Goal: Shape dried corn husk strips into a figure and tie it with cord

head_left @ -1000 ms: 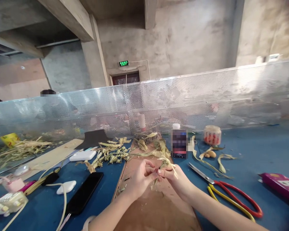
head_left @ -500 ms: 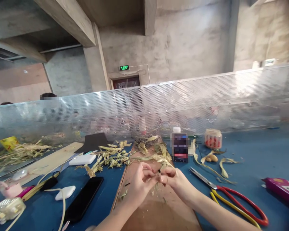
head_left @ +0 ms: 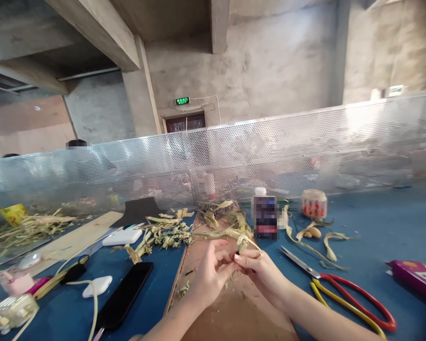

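Observation:
My left hand (head_left: pixel 210 273) and my right hand (head_left: pixel 268 277) meet over the brown board (head_left: pixel 220 327), their fingertips pinched close together. Between them is a small knotted piece of dried husk (head_left: pixel 242 242), pale yellow-green, with a dark bit at its base. It sticks up above my right fingers, and a thin strip runs off toward the right knuckles. My left thumb and forefinger pinch at its lower end, where the fingers hide the details. More dried husk strips (head_left: pixel 213 234) lie on the board just beyond.
Red-and-yellow-handled scissors (head_left: pixel 355 296) lie to the right, near a jar (head_left: pixel 314 203) and a bottle (head_left: pixel 265 218). On the left are a black phone (head_left: pixel 126 296) with a cable, a white power bank (head_left: pixel 122 237) and knotted husks (head_left: pixel 170 234). A perforated metal screen (head_left: pixel 227 156) stands behind.
My fingers have turned slightly, and the knotted husk now shows more clearly above them. My right hand has shifted a little; things on the table stay put.

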Available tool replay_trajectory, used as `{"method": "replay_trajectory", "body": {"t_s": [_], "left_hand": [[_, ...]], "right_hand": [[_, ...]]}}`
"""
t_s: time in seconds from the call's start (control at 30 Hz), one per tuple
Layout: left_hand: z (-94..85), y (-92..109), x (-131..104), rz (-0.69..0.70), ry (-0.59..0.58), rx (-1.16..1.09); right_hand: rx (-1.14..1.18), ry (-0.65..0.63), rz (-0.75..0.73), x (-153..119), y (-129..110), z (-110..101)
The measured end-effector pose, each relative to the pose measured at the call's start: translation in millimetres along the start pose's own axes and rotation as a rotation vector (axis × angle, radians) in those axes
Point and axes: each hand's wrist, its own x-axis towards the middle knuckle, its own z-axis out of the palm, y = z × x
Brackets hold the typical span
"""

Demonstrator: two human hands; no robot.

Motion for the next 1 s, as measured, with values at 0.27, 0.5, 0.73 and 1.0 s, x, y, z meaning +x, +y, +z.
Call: {"method": "replay_trajectory", "body": {"t_s": [0.27, 0.5, 0.73, 1.0], "left_hand": [[2.5, 5, 0, -0.017, -0.002, -0.039], [3.4, 4, -1, -0.009, -0.013, -0.060], [2.7, 2, -2, 0.001, 0.025, -0.021], [3.9, 5, -2, 0.076, 0.130, 0.098]], "right_hand": [[0.031, -0.024, -0.017, 2, 1, -3], [0.080, 0.013, 0.003, 3, -3, -5], [0.067, 0.032, -0.004, 3, -5, -1], [-0.143, 0.061, -0.092, -4, -5, 12]]}}
